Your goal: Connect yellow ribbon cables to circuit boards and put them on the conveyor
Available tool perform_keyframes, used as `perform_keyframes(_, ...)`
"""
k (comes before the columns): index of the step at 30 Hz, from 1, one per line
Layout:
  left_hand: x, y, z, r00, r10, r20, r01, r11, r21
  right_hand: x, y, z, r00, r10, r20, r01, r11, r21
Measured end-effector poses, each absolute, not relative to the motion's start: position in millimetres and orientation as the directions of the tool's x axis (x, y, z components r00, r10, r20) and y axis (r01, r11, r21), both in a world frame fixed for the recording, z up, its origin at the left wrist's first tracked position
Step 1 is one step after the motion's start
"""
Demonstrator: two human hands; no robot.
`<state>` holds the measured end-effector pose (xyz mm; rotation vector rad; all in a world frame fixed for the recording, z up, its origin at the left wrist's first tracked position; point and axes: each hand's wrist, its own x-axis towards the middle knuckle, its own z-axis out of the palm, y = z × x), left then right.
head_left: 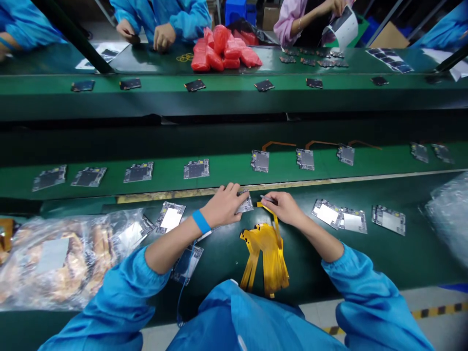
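My left hand [224,204], with a blue band at the wrist, rests on a small circuit board [246,202] near the belt's front edge, its fingers curled over the board's left side. Just right of that board, my right hand [283,207] pinches a thin grey tool [269,199] whose tip points left. One yellow flex cable [270,210] runs below the right fingers; whether they also hold it I cannot tell. A fanned pile of yellow flex cables [268,258] lies on the green table below both hands.
Boards lie along the green belt [226,171], some with orange cables. More boards [353,220] lie right and left of my hands. A clear bag [54,263] fills the left, clear plastic [449,214] the right. Red bundles [223,48] and several people are across the line.
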<state>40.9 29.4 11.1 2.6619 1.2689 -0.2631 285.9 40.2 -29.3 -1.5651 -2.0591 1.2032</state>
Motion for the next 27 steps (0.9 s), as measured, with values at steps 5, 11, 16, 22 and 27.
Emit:
perform_keyframes(5,39.6,35.6,7.7,0.719,0.667,-0.194,0.694,-0.702,0.159,283.1,45.4,-31.4,-0.328,0.906,-0.267,0.762,0.087,-0.642)
perform_keyframes(11,43.7,44.2,2.0,0.743,0.633,-0.216,0.668,-0.722,0.180,280.9,48.7,-29.4,-0.328,0.894,-0.304,0.787,0.080,-0.612)
perform_keyframes(16,43.9,46.3,0.3,0.749,0.625,-0.220,0.661,-0.726,0.188,274.9,51.1,-25.6,-0.342,0.883,-0.321,0.795,0.090,-0.600)
perform_keyframes(22,37.8,43.7,-5.7,0.747,0.633,-0.203,0.664,-0.718,0.207,265.2,54.8,-18.7,-0.321,0.881,-0.347,0.824,0.080,-0.560)
perform_keyframes(27,34.0,40.0,-11.8,0.725,0.673,-0.148,0.686,-0.683,0.253,262.7,56.2,-17.0,-0.308,0.878,-0.365,0.845,0.077,-0.529)
